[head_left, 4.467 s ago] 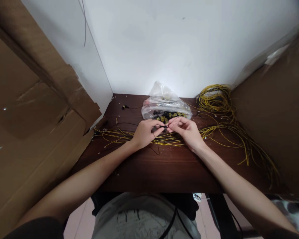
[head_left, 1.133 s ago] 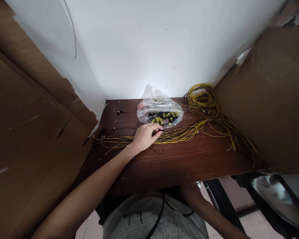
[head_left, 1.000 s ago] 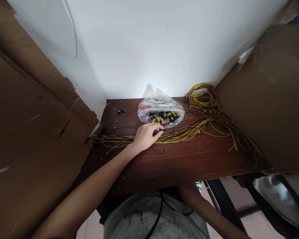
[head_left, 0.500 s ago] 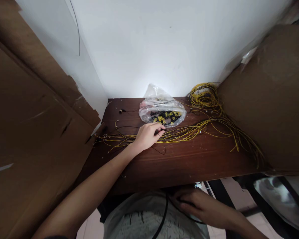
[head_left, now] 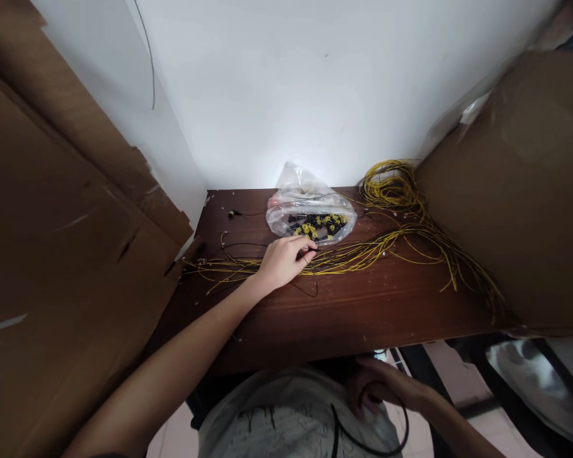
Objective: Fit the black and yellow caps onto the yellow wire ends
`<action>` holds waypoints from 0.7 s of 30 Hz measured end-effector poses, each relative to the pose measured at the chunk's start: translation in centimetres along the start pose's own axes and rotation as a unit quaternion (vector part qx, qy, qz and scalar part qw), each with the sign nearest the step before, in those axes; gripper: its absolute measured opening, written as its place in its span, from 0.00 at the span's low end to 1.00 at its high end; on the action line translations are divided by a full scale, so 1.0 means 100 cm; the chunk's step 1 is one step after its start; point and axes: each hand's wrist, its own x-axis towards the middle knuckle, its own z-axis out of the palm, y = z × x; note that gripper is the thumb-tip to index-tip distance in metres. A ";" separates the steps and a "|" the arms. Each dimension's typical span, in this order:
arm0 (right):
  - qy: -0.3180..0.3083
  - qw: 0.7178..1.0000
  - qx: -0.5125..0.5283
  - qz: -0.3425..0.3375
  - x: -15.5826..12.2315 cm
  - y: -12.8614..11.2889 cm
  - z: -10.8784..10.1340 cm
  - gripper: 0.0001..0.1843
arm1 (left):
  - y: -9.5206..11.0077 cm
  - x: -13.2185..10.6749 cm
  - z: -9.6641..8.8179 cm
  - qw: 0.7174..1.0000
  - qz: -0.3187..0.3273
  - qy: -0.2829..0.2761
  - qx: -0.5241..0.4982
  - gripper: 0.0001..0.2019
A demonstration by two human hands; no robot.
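Left hand [head_left: 282, 261] fingers pinch a thin black wire flat on the tabletop [head_left: 344, 312], anchoring it | yellow wires [head_left: 363, 253] just beyond | right hand [head_left: 379, 389] fingers curl around black cable [head_left: 363, 439] at the lap.

Left hand [head_left: 281, 262] pinches a black wire [head_left: 310, 289] on the tabletop [head_left: 344, 312]; bag [head_left: 310, 213] just beyond its fingers [head_left: 308, 249]. Right hand [head_left: 382, 388] grips a cable [head_left: 363, 439] below.

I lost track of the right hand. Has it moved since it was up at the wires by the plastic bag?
Yes. The right hand has dropped off the table and is now below its near edge, at a black cable in the lap.
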 end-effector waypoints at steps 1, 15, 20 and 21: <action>0.012 0.999 0.052 -0.010 0.003 0.004 -0.001 0.43 | 0.000 0.000 0.000 1.000 0.001 -0.001 0.001 0.07; 0.464 0.870 -0.152 -0.072 0.055 0.077 0.006 0.18 | -0.002 0.000 0.001 1.000 0.007 -0.006 0.005 0.07; 0.448 0.835 -0.297 -0.117 0.047 0.078 0.007 0.20 | -0.002 0.001 0.001 1.000 0.008 -0.005 0.007 0.07; 0.441 0.840 -0.289 -0.126 0.046 0.077 0.005 0.20 | -0.001 0.000 0.001 1.000 0.008 -0.005 0.008 0.07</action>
